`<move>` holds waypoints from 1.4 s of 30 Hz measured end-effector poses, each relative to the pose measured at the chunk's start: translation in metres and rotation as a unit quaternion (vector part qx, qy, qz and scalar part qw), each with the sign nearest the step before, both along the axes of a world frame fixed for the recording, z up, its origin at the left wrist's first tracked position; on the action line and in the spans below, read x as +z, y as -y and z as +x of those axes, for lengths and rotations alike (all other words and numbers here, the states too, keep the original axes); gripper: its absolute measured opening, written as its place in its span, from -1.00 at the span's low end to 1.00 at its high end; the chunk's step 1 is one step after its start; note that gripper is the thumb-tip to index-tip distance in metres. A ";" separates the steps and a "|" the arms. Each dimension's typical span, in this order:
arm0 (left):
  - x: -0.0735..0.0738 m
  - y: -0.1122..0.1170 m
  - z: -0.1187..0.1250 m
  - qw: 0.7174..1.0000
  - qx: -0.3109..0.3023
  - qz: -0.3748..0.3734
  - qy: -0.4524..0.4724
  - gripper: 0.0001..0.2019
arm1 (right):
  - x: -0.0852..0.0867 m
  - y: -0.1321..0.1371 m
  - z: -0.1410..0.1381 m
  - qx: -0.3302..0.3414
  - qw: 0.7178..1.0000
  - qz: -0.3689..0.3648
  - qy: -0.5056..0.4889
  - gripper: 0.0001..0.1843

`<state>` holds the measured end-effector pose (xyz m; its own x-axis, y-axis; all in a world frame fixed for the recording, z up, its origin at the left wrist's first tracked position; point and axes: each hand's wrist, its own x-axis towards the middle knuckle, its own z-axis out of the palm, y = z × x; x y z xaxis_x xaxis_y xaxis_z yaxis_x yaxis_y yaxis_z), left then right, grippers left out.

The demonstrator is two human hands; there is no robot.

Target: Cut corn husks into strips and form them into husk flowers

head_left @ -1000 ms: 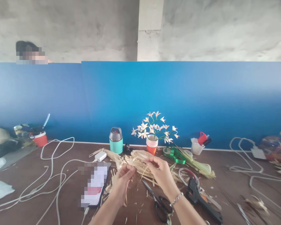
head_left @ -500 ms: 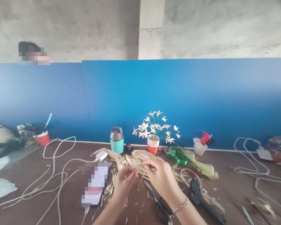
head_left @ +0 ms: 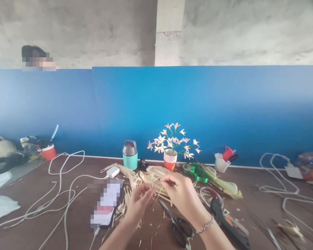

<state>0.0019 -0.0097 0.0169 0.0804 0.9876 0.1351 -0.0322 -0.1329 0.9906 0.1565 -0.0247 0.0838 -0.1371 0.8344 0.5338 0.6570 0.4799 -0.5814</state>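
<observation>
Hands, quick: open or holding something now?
Left hand: closed, pinching a small, pale husk-like piece.
Right hand: pinched closed, seemingly on a thin yellowish strand.

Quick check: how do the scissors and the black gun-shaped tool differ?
Colour: the scissors have grey blades and black handles; the gun-shaped tool looks mostly black.
Build: the scissors have two looped handles; the gun-shaped tool has a thick body.
Place: the scissors lie left of the right forearm; the gun-shaped tool lies right of it.
Shared: both lie on the tabletop, held by neither left hand nor right hand.
</observation>
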 end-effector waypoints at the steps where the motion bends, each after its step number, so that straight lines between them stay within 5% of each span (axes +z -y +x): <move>1: -0.001 0.000 0.000 1.000 0.000 0.001 0.000 -0.73 | 0.001 0.000 -0.001 0.004 1.000 0.009 0.001 -0.78; 15: 0.009 0.002 0.004 0.999 0.036 -0.027 -0.007 -0.77 | 0.008 0.010 -0.001 0.048 0.995 0.058 0.062 -0.78; 25: -0.003 -0.002 0.007 0.998 -0.002 -0.059 -0.007 -0.80 | -0.011 -0.005 -0.005 0.016 0.988 0.059 0.139 -0.77; 42: -0.007 -0.004 0.005 0.997 -0.030 -0.067 0.002 -0.81 | -0.015 -0.007 -0.006 0.014 0.985 0.092 0.144 -0.78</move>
<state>0.0074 -0.0053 0.0098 0.1395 0.9902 0.0034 -0.0400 0.0022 0.9992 0.1505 -0.0175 0.0690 -0.3264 0.7215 0.6107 0.7669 0.5798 -0.2751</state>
